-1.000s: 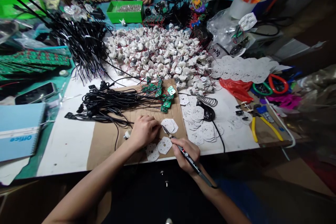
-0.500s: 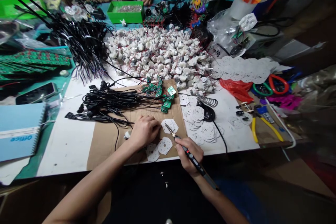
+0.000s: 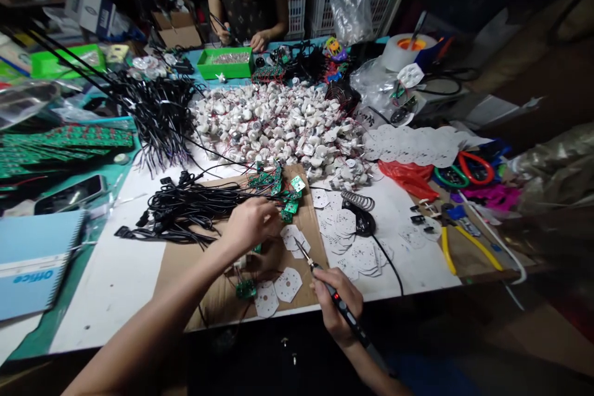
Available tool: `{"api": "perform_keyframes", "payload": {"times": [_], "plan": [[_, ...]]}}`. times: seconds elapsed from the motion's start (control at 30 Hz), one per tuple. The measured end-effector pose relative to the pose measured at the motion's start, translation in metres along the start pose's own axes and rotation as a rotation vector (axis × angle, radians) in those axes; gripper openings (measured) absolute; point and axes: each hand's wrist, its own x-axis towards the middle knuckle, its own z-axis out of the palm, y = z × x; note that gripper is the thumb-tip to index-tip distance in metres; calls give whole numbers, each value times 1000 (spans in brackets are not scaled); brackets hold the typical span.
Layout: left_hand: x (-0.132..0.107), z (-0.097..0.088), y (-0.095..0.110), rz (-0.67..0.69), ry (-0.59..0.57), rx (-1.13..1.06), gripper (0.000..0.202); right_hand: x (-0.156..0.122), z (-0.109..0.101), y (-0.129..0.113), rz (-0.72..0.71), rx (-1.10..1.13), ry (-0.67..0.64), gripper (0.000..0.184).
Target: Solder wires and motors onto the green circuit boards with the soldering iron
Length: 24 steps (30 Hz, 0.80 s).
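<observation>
My right hand (image 3: 340, 303) is closed around a soldering iron (image 3: 347, 315) with a lit red display. The iron's tip is over a pair of overlapping white hexagonal boards (image 3: 291, 239) on the cardboard (image 3: 312, 263). My left hand (image 3: 254, 224) has its fingers curled together beside the small green circuit boards (image 3: 291, 207); whatever lies between the fingertips is hidden. Below its wrist are a green circuit board (image 3: 245, 288) and a white part, partly covered by the forearm. Two more white boards (image 3: 288, 284) lie near the table's front edge.
Black cables (image 3: 185, 207) lie left of my left hand. Behind spreads a heap of small white motors (image 3: 278, 124). Stacked white boards (image 3: 364, 257), a coiled spring stand (image 3: 358, 200) and yellow-handled pliers (image 3: 471, 247) are on the right. Across the table a person works by a green tray (image 3: 225, 65).
My left hand has moved away from me toward the green circuit boards, uncovering a board below its wrist. The soldering iron stays over the white boards. The view has tilted up.
</observation>
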Motion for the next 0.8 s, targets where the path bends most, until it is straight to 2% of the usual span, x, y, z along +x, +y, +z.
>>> {"api": "perform_keyframes", "payload": {"times": [0.07,0.13,0.23,0.3,0.47,0.6,0.8], "plan": [[38,-14,-5,-44,86,5,21,-1,0,1,-4,0,-5,25],[82,-22,-10,-162,135,38,26,-1,0,2,-11,1,-10,25],[139,-21,-17,-390,102,104,35,-1,0,2,-15,14,7,26],[161,-14,-20,-411,89,67,33,-2,1,1,2,9,25,26],[171,-1,-17,-321,196,63,29,0,1,-1,10,11,32,27],[177,2,-15,-296,173,54,25,2,2,-1,-5,22,37,26],[188,5,-17,-338,159,-174,13,4,3,0,3,14,50,26]]}}
